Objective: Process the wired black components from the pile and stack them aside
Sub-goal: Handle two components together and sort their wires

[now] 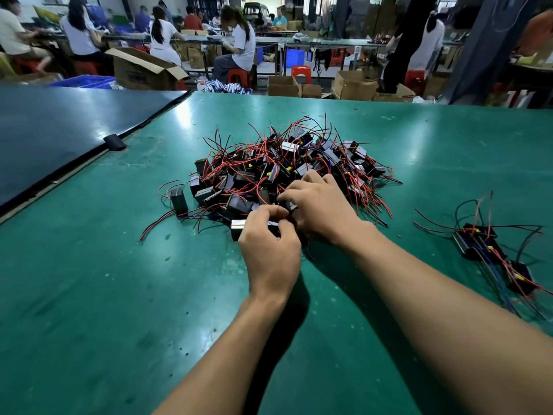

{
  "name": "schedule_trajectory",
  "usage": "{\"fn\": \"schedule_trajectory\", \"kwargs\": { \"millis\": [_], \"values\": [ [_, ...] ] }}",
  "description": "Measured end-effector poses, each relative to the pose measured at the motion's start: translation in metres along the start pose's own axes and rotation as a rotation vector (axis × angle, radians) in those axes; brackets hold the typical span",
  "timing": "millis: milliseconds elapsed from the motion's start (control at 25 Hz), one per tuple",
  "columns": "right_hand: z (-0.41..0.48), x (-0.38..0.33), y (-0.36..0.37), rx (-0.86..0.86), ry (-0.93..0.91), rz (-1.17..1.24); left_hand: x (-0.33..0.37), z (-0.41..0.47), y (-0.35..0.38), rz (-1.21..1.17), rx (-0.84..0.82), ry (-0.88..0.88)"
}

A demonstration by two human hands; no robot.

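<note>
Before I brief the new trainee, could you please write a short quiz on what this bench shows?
1. True or false: the set-aside components lie to the wearer's right of the pile.
2. Multiple choice: what colour is the table top? A red, B green, C white.
3. Fill in: the left hand grips a black component at the pile's ____ edge (near or far, from the wearer).

Key: 1 true; 2 B; 3 near.
</note>
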State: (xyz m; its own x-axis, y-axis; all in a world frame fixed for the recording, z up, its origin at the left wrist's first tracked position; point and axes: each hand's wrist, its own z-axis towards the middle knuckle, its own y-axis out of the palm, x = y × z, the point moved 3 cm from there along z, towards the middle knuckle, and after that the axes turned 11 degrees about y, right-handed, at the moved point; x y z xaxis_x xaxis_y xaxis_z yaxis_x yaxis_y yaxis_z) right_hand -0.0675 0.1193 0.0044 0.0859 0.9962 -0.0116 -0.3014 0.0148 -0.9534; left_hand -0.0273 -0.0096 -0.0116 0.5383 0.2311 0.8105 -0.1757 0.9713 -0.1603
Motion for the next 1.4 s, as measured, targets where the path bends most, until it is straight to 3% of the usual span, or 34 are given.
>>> {"fn": "schedule_trajectory", "kwargs": {
  "millis": [120, 360, 440, 520, 600, 680, 840, 1040, 1120, 1240, 1400],
  "values": [
    [0.000, 0.006, -0.004, 0.127, 0.021, 0.178, 0.002, 0.003, -0.004, -0.035, 0.062, -0.006],
    [-0.011, 0.030, -0.048, 0.465, 0.359, 1.127, 0.009, 0.014, -0.011, -0.132, 0.160, 0.008],
    [-0.016, 0.040, -0.063, 0.404, 0.388, 1.483, 0.008, 0.016, -0.012, -0.149, 0.134, -0.035],
    [-0.024, 0.046, -0.071, 0.144, 0.391, 1.688, 0.005, 0.017, -0.011, -0.192, 0.091, -0.116],
    [-0.038, 0.045, -0.069, -0.135, 0.387, 1.656, 0.002, 0.018, -0.007, -0.297, 0.001, -0.227],
    [-0.056, 0.043, -0.059, -0.279, 0.400, 1.612, 0.002, 0.016, 0.002, -0.463, -0.161, -0.343],
    [-0.080, 0.044, -0.036, -0.312, 0.455, 1.318, 0.008, -0.001, 0.020, -0.504, -0.538, -0.398],
    [-0.089, 0.054, -0.027, -0.419, 0.562, 1.256, -0.002, -0.009, 0.021, -0.485, -0.740, -0.519],
    [-0.088, 0.051, -0.026, -0.411, 0.545, 1.245, -0.001, -0.007, 0.018, -0.591, -0.723, -0.596],
    [-0.081, 0.047, -0.026, -0.360, 0.556, 1.312, 0.001, 0.003, 0.013, -0.715, -0.569, -0.623],
    [-0.065, 0.027, -0.024, -0.077, 0.406, 1.009, -0.008, 0.027, -0.004, -0.824, -0.250, -0.579]
  ]
}}
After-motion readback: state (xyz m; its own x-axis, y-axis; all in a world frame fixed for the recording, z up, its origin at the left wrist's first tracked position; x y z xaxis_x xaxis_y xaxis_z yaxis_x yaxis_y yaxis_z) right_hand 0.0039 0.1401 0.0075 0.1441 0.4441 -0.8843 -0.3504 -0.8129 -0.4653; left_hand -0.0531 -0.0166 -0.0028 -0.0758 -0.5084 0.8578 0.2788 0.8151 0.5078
